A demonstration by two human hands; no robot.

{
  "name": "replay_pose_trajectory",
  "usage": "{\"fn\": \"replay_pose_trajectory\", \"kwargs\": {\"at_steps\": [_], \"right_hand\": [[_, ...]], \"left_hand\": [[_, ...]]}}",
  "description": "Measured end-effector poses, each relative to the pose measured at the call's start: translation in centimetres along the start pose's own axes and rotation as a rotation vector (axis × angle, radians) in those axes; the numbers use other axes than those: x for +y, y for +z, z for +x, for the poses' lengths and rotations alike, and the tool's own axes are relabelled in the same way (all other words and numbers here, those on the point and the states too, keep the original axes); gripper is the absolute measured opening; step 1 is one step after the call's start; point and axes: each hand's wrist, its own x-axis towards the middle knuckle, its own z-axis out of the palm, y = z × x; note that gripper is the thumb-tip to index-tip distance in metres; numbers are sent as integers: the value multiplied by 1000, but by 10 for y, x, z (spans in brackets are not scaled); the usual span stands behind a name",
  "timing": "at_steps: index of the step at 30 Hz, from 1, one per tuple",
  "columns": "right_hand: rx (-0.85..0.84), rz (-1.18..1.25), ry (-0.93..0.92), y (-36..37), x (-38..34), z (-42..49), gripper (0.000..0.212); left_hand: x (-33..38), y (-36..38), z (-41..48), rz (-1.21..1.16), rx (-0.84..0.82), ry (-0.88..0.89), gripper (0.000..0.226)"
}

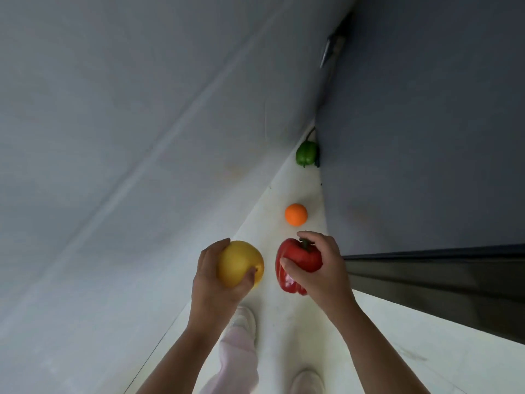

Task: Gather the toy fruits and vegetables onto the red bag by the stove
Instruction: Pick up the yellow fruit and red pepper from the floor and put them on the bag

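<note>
My left hand (210, 282) grips a round yellow toy fruit (240, 263) held above the floor. My right hand (321, 265) is closed around a red toy bell pepper (295, 260), fingers over its green stem. Beyond them an orange toy ball-shaped fruit (296, 214) lies on the white floor. Farther off, a green toy pepper (306, 153) rests in the corner against the dark cabinet. The red bag and the stove are out of view.
A grey wall (142, 123) fills the left side. A dark grey cabinet (426, 137) stands on the right, with a black base strip (440, 288). A narrow white floor strip (287, 189) runs between them. My legs and white shoes (244, 319) show below.
</note>
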Motion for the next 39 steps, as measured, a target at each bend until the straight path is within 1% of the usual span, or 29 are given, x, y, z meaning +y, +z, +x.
{"fn": "replay_pose_trajectory", "kwargs": {"at_steps": [4, 10, 14, 19, 22, 25, 27, 29, 32, 35, 37, 39], "right_hand": [[50, 57, -81, -36, -67, -39, 49], [120, 54, -136, -88, -154, -102, 50], [173, 48, -155, -113, -200, -142, 54], [296, 97, -185, -133, -242, -187, 48], [374, 107, -163, -144, -265, -215, 49], [446, 115, -170, -149, -280, -242, 52], [547, 130, -185, -156, -298, -269, 54], [564, 126, -203, -160, -301, -276, 55], [688, 150, -194, -176, -319, -308, 54], [773, 164, -200, -190, -331, -339, 50], [816, 195, -184, -201, -335, -360, 56], [870, 217, -167, -212, -338, -383, 57]], "left_hand": [[62, -39, -44, -79, 57, -24, 55], [140, -86, -109, -116, 163, -49, 55], [186, -106, -141, -157, 162, 6, 55], [228, -136, -156, -164, 66, 136, 57], [249, -159, -163, -141, 12, 223, 62], [262, -177, -177, -159, -48, 295, 57], [277, -196, -192, -166, -133, 373, 57], [277, -199, -195, -181, -170, 406, 60], [291, -212, -206, -194, -251, 493, 60], [314, -216, -219, -242, -343, 514, 59], [330, -213, -231, -272, -403, 525, 61], [343, -209, -246, -277, -480, 548, 61]]}}
